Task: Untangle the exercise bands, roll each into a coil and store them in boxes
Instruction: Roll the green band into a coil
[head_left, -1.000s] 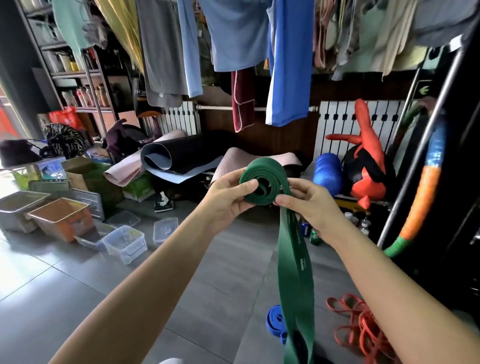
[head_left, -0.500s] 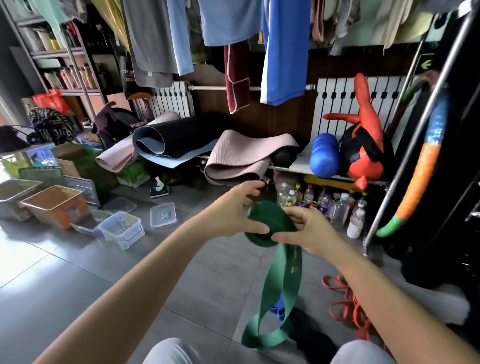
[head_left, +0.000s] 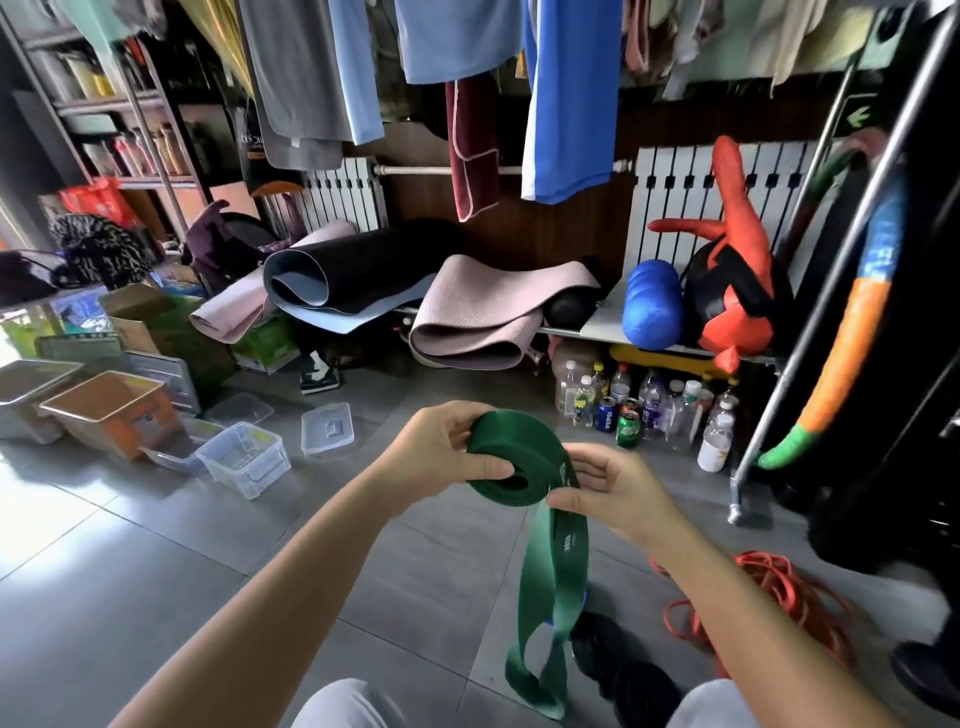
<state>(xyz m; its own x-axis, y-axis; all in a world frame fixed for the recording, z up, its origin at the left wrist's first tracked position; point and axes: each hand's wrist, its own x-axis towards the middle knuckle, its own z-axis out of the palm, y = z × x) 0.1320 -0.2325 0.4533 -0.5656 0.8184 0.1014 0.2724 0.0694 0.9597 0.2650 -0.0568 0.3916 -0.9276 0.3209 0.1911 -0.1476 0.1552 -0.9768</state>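
1. The left hand (head_left: 441, 460) pinched the half-rolled green band (head_left: 511, 447), thumb on the coil's edge.
2. The right hand (head_left: 610, 488) pinched the coil's opposite side.
3. Its loose end hung toward the floor (head_left: 156, 571).

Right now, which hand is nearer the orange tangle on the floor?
Right. The right hand is up-left of the orange tangle; left hand lies farther left, past the green coil.

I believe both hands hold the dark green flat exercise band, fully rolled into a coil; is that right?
Not fully: the head view shows the left hand and right hand holding the dark green flat exercise band only partly rolled, a long loop hanging down.
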